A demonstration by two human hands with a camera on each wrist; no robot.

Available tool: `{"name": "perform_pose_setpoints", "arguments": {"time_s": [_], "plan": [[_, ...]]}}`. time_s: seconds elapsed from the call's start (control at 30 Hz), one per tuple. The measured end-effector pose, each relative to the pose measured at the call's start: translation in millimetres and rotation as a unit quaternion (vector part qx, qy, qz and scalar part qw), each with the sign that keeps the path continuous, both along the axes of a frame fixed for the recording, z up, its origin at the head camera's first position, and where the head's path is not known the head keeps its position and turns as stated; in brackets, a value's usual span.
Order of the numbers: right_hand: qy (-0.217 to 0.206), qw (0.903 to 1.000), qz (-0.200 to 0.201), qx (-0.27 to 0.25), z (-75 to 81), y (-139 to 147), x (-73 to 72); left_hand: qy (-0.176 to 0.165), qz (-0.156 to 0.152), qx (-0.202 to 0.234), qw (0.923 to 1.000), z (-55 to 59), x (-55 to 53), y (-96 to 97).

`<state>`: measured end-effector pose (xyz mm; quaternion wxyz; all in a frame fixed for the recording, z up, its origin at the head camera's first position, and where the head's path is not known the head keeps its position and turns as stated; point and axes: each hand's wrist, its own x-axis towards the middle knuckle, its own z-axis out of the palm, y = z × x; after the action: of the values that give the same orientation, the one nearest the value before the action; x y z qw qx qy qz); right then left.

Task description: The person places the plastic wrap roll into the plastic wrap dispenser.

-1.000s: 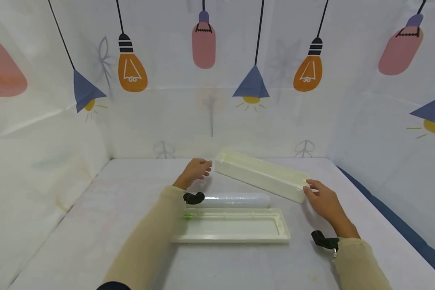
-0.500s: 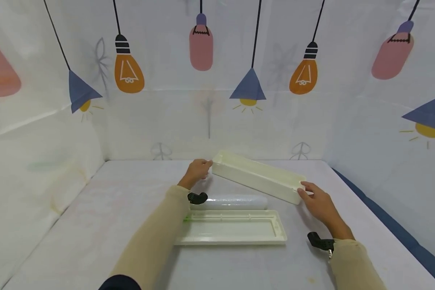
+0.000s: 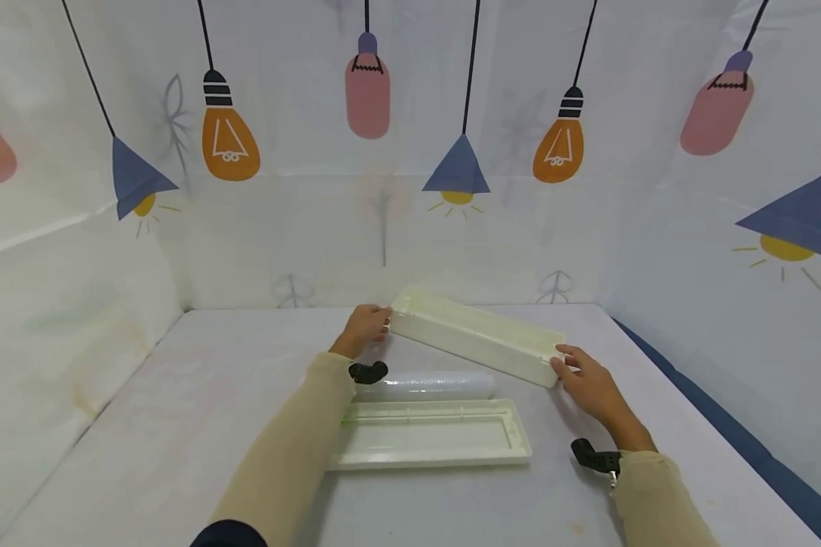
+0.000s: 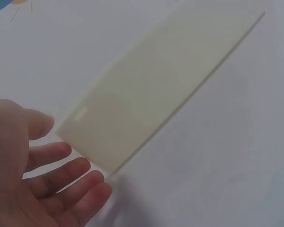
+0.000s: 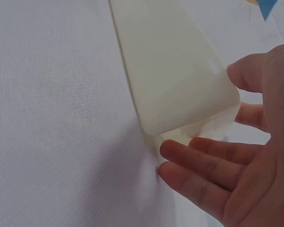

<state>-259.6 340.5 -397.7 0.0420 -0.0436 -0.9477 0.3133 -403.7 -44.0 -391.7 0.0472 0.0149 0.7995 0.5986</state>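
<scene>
A long cream plastic box (image 3: 472, 342) lies slantwise at the back of the table, its far end to the left. At its left end is my left hand (image 3: 366, 330); the fingertips (image 4: 83, 165) touch the end face, while the thumb stays by the corner. My right hand (image 3: 591, 384) pinches the box's right end between thumb and index finger, with the other fingers loosely bent below. A shallow cream plastic lid (image 3: 431, 441) lies in front, its left part hidden by my left sleeve. Between lid and box is a wrapped white roll (image 3: 427, 386).
The table (image 3: 451, 509) has a white cover. White fabric walls (image 3: 301, 220) with printed lamps enclose it at the back and sides. A green mark shows at the lid's left, and a dark blue strip (image 3: 698, 403) runs along the right edge.
My left hand has closed the small gap to the box's left end and now touches it. The view has shifted slightly; box, roll and lid keep their places.
</scene>
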Motion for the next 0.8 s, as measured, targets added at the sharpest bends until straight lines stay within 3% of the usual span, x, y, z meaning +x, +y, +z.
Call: {"name": "perform_pose_setpoints", "arguments": {"time_s": [0.27,0.8], "plan": [[0.0,1.0,0.005,-0.006,-1.3,-1,-0.4,0.005,-0.024,-0.034,0.9991,1.4,-2.0,-1.4],[0.006,0.9995,0.021,-0.023,-3.6,1,-1.1,-0.023,-0.03,-0.022,0.999,-6.1,-13.2,1.0]]}}
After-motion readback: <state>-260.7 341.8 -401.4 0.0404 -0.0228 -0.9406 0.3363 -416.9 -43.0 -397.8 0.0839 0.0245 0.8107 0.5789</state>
